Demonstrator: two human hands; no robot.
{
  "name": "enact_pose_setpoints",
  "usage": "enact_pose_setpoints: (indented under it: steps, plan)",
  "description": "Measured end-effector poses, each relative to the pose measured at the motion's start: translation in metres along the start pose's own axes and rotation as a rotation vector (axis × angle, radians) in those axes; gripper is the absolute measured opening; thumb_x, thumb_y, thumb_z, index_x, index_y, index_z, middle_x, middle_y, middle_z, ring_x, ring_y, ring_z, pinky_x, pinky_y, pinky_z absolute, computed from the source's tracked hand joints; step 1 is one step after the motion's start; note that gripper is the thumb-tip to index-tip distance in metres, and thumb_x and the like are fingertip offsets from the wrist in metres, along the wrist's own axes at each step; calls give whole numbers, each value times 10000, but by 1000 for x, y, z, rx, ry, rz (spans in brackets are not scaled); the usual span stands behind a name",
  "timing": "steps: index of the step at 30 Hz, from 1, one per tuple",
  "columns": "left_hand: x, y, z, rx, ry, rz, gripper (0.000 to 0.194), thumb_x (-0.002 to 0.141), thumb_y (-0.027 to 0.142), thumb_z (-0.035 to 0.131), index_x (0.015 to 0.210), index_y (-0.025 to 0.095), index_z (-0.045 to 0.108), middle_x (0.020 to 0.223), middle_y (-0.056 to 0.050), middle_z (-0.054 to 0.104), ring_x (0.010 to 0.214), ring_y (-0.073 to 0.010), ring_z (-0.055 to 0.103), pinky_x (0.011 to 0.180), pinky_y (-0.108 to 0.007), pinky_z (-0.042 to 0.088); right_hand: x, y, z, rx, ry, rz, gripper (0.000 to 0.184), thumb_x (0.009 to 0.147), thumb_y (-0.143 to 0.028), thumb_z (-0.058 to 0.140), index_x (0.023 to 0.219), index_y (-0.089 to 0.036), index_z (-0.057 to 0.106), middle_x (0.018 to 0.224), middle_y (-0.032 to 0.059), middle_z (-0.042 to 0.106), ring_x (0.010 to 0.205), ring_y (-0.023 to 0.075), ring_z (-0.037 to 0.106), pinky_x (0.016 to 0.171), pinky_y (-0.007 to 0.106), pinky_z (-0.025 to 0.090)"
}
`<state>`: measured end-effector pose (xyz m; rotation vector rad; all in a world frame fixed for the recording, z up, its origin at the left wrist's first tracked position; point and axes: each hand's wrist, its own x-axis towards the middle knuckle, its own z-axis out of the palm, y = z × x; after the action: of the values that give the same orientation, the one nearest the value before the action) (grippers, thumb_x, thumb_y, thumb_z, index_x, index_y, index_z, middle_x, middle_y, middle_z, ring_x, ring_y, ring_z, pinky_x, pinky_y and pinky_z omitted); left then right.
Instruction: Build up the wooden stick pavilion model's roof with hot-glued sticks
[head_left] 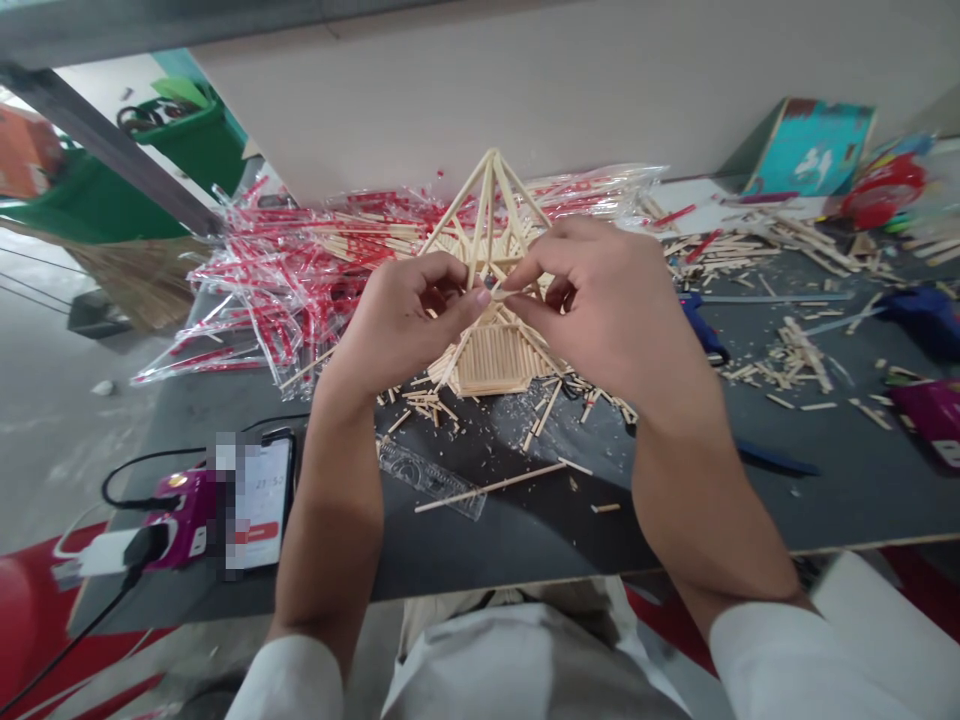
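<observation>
"What do the hands do?"
"The left hand point(397, 325) and right hand point(604, 310) pinch a little stick point(501, 288) with their fingers point(480, 297)."
"Where is the stick model point(491, 365)?"
"On the desk point(540, 530), right under the hands."

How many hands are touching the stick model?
2: the left hand at the left of the wooden stick model, the right hand at its right.

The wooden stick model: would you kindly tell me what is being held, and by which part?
The left hand and right hand seem to pinch a thin wooden stick by one end, over the wooden stick model.
</observation>
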<state>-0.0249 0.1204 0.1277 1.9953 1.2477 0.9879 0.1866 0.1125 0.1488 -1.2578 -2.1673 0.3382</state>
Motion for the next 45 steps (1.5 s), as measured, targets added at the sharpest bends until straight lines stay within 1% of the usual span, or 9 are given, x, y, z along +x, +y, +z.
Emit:
enact_pose_setpoints:
  steps: [6,15,19,24,28,32,35,41,45]
  plan:
    - [1,0,-1,-52,-30,-26,142,938,283,692,854,168,685,658,12,599,566,-86,548,492,-200,424,1,7,9,27,93,-67,104,887,-111,726,891,-213,747,931,38,689,794,195,661,735,363,487]
    - [1,2,1,-77,-28,-36,127,932,251,687,839,168,669,659,17,609,531,-77,561,474,-196,421,2,7,10,36,101,-76,108,863,-95,759,880,-198,732,913,15,681,782,174,662,734,340,481]
    - [1,2,1,-79,-22,-31,134,933,250,687,829,169,660,655,18,601,528,-75,534,472,-200,404,-5,0,-1,28,80,-71,98,894,-140,746,962,-209,737,993,17,696,734,151,657,800,359,529]
    - [1,0,1,-82,-24,-10,137,929,241,687,817,169,654,664,17,594,557,-80,545,496,-204,416,-17,3,-26,-5,20,23,441,794,-96,824,1196,-241,714,1244,60,715,634,139,648,771,396,573]
    - [1,-2,1,-68,-9,43,163,924,234,683,782,173,634,654,20,579,578,-82,540,512,-201,409,-20,16,-34,-53,-41,140,604,724,-106,867,1281,-260,689,1161,41,766,647,184,684,756,423,572]
    - [2,-4,2,-53,0,66,194,916,226,691,751,178,602,637,22,566,584,-85,523,518,-201,399,-18,17,-33,-51,-85,201,516,776,-211,853,1270,-232,706,1060,37,791,648,186,693,715,396,565]
    - [2,-4,2,-56,15,80,199,914,209,690,743,179,592,627,28,551,573,-81,508,522,-207,395,-17,9,-30,-24,-88,188,472,804,-251,819,1260,-208,707,1049,44,796,665,175,694,702,365,563]
    - [1,-8,2,-93,11,110,172,911,209,700,768,175,610,634,28,551,568,-78,505,524,-222,390,-17,-6,-12,-1,68,54,351,876,-222,752,1224,-234,715,1283,64,679,746,163,698,803,390,596]
    - [1,-10,2,-82,8,100,203,916,233,689,751,180,583,620,31,526,555,-78,483,507,-223,363,-15,-6,2,-21,131,-22,224,944,-239,700,1163,-253,741,1256,76,620,839,197,687,843,415,594]
